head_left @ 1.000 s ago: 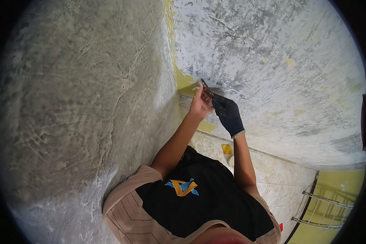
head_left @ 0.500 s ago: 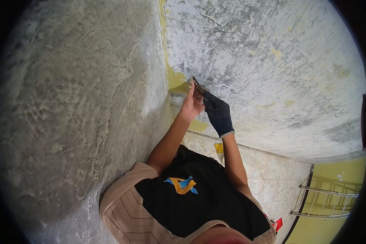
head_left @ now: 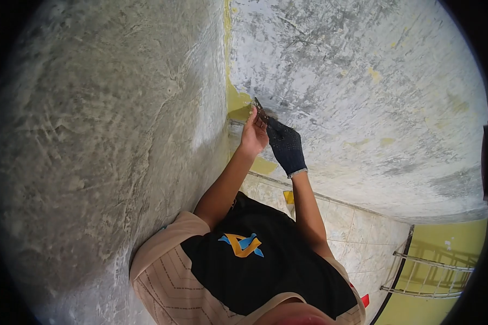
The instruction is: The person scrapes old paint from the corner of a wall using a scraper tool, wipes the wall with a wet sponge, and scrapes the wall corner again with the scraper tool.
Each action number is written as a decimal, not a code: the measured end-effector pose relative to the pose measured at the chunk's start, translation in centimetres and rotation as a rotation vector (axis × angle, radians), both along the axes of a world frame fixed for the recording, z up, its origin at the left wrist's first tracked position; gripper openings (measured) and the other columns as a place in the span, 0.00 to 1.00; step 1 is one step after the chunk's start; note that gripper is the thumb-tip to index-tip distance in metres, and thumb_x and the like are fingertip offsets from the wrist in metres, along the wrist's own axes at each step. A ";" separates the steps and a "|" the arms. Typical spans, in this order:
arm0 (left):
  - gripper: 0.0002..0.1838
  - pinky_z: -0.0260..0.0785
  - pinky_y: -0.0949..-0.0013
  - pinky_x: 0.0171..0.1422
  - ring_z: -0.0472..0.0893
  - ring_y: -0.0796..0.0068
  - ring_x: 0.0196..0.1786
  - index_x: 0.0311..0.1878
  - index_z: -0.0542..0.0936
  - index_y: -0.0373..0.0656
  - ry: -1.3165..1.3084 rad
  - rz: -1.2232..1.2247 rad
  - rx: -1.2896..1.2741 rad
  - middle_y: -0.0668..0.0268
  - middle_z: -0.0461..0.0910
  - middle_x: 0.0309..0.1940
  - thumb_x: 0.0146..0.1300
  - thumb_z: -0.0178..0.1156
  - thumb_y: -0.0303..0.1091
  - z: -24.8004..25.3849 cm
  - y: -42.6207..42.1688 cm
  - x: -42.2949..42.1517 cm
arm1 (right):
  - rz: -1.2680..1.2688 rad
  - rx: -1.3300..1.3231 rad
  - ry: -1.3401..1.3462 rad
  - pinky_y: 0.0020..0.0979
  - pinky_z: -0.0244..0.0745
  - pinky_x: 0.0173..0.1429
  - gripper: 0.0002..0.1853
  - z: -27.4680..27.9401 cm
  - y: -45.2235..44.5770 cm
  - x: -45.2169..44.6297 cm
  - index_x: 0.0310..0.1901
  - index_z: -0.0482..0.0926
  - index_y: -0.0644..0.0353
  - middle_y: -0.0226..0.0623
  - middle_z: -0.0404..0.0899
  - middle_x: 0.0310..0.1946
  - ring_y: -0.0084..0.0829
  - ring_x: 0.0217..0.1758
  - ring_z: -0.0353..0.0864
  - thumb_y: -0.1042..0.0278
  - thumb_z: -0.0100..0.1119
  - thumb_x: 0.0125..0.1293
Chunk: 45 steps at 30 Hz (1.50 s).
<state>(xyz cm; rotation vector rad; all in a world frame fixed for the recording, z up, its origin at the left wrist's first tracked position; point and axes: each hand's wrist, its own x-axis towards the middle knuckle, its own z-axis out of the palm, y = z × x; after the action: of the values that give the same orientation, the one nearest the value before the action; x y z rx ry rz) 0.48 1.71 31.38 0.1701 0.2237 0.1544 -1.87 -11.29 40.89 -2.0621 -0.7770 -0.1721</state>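
Observation:
My right hand (head_left: pixel 286 145), in a dark knit glove with a pale cuff, is closed round the lower end of a scraper (head_left: pixel 260 112). Its dark, thin blade tilts up and left, with the pointed corner close to the wall. My bare left hand (head_left: pixel 254 136) is at the blade from the left side, fingers up and closed against it. The scraper's handle is hidden in the glove. Behind the hands a patch of yellow-green paint (head_left: pixel 240 104) remains on the scraped grey-white wall (head_left: pixel 331 81), near the corner.
A rough grey wall (head_left: pixel 103 135) stands close on my left. Pale floor tiles (head_left: pixel 347 219) lie below, with a yellow object (head_left: pixel 288 197) on them. At the lower right, a metal ladder (head_left: pixel 431 276) is by a yellow-green wall (head_left: pixel 434 306). A small red thing (head_left: pixel 365 300) shows beside my shoulder.
Both hands and the scraper have shifted slightly up and left in view. The wall corner has slid a little right, as the camera turned. Both hands stay on the scraper.

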 end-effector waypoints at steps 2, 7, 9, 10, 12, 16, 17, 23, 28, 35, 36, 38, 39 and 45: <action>0.08 0.79 0.75 0.47 0.84 0.81 0.36 0.38 0.82 0.53 -0.006 -0.050 -0.001 0.76 0.85 0.32 0.69 0.67 0.44 0.4 0.0 -0.6 | -0.009 -0.023 -0.029 0.43 0.80 0.51 0.15 -0.3 -0.3 -0.6 0.56 0.83 0.59 0.54 0.85 0.45 0.52 0.48 0.85 0.65 0.54 0.74; 0.09 0.78 0.77 0.45 0.83 0.82 0.35 0.37 0.82 0.53 0.039 0.065 0.010 0.77 0.84 0.31 0.69 0.68 0.46 1.6 -0.5 -0.5 | 0.021 -0.017 0.119 0.35 0.79 0.55 0.17 0.1 -0.2 0.6 0.58 0.83 0.62 0.50 0.87 0.48 0.41 0.52 0.88 0.68 0.59 0.72; 0.10 0.78 0.77 0.45 0.83 0.83 0.34 0.37 0.82 0.54 -0.002 0.029 0.003 0.77 0.84 0.30 0.68 0.68 0.47 0.8 0.2 -0.4 | 0.042 -0.049 0.014 0.37 0.80 0.53 0.16 -0.8 0.0 0.7 0.58 0.83 0.61 0.52 0.86 0.47 0.45 0.50 0.87 0.67 0.59 0.72; 0.10 0.78 0.78 0.45 0.83 0.83 0.33 0.36 0.82 0.55 -0.046 -0.008 -0.003 0.78 0.84 0.30 0.68 0.68 0.48 0.6 0.8 -0.2 | 0.061 -0.078 -0.094 0.38 0.80 0.52 0.15 -0.7 0.5 0.7 0.57 0.83 0.60 0.54 0.85 0.46 0.49 0.49 0.87 0.67 0.58 0.72; 0.11 0.78 0.72 0.46 0.83 0.81 0.36 0.37 0.82 0.55 -0.009 -0.015 -0.003 0.77 0.84 0.31 0.70 0.66 0.49 0.0 -0.3 -0.3 | 0.022 0.011 0.117 0.37 0.80 0.52 0.15 -0.3 -0.5 0.0 0.56 0.84 0.61 0.55 0.85 0.46 0.47 0.48 0.87 0.68 0.59 0.71; 0.11 0.79 0.66 0.47 0.84 0.79 0.39 0.37 0.83 0.54 0.052 -0.019 -0.070 0.76 0.85 0.33 0.71 0.65 0.49 0.4 -0.6 -0.2 | 0.030 0.094 0.320 0.35 0.80 0.53 0.14 -0.1 -0.6 1.2 0.54 0.84 0.64 0.53 0.87 0.46 0.41 0.48 0.89 0.68 0.59 0.71; 0.11 0.78 0.68 0.48 0.84 0.79 0.39 0.37 0.83 0.55 0.030 0.010 -0.010 0.76 0.85 0.33 0.71 0.65 0.49 1.1 -0.1 -0.3 | 0.029 -0.006 0.298 0.35 0.80 0.54 0.15 -0.5 0.0 1.6 0.56 0.83 0.64 0.52 0.87 0.47 0.40 0.50 0.89 0.68 0.59 0.72; 0.18 0.79 0.61 0.50 0.85 0.73 0.41 0.37 0.83 0.51 -0.002 -0.015 0.015 0.70 0.87 0.35 0.73 0.59 0.55 -1.2 -0.7 0.4 | 0.042 -0.023 0.163 0.35 0.79 0.51 0.16 0.3 -1.0 0.7 0.57 0.83 0.62 0.49 0.88 0.43 0.38 0.45 0.85 0.67 0.57 0.72; 0.18 0.78 0.60 0.53 0.85 0.69 0.41 0.40 0.83 0.50 0.038 0.006 0.035 0.69 0.85 0.33 0.69 0.64 0.56 -1.0 0.9 0.6 | 0.089 -0.012 -0.156 0.30 0.78 0.46 0.17 -1.8 0.1 1.0 0.59 0.82 0.64 0.42 0.89 0.39 0.22 0.38 0.83 0.70 0.59 0.72; 0.12 0.80 0.63 0.51 0.85 0.75 0.39 0.38 0.82 0.54 -0.066 -0.019 -0.042 0.75 0.85 0.32 0.69 0.66 0.51 1.2 1.3 -0.5 | 0.145 0.128 0.033 0.25 0.74 0.38 0.15 -1.4 1.2 2.1 0.57 0.84 0.64 0.30 0.84 0.32 0.16 0.33 0.75 0.69 0.59 0.73; 0.12 0.80 0.63 0.51 0.85 0.75 0.39 0.38 0.82 0.54 -0.067 -0.023 -0.046 0.75 0.85 0.32 0.69 0.66 0.51 1.5 0.9 -0.6 | 0.142 0.124 0.032 0.25 0.74 0.38 0.15 -1.0 0.6 1.6 0.57 0.84 0.64 0.30 0.84 0.32 0.16 0.33 0.75 0.69 0.59 0.73; 0.16 0.72 0.65 0.33 0.82 0.86 0.30 0.30 0.80 0.59 0.060 -0.108 0.017 0.80 0.84 0.27 0.69 0.65 0.56 1.9 0.0 -0.8 | 0.072 0.154 0.401 0.24 0.73 0.37 0.14 -0.4 -0.9 0.9 0.56 0.85 0.63 0.29 0.84 0.31 0.15 0.33 0.75 0.69 0.59 0.73; 0.16 0.65 0.69 0.30 0.80 0.87 0.29 0.30 0.79 0.61 0.048 -0.095 -0.020 0.81 0.83 0.26 0.69 0.64 0.57 2.3 -1.0 -0.9 | 0.071 0.192 0.363 0.23 0.69 0.30 0.14 -2.6 -1.3 2.3 0.56 0.85 0.60 0.28 0.82 0.29 0.14 0.26 0.73 0.67 0.59 0.73; 0.16 0.73 0.61 0.46 0.83 0.75 0.39 0.41 0.80 0.56 -0.056 -0.104 0.002 0.75 0.85 0.34 0.72 0.59 0.57 -0.4 1.0 0.1 | 0.135 0.189 0.685 0.22 0.57 0.18 0.17 1.4 -0.3 1.6 0.57 0.85 0.56 0.24 0.76 0.23 0.14 0.15 0.63 0.60 0.59 0.73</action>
<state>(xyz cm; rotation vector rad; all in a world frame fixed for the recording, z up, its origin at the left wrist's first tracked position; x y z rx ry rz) 0.53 2.71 30.94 0.1787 0.1580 0.0555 -0.30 -11.62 42.25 -1.7124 -0.4444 0.4965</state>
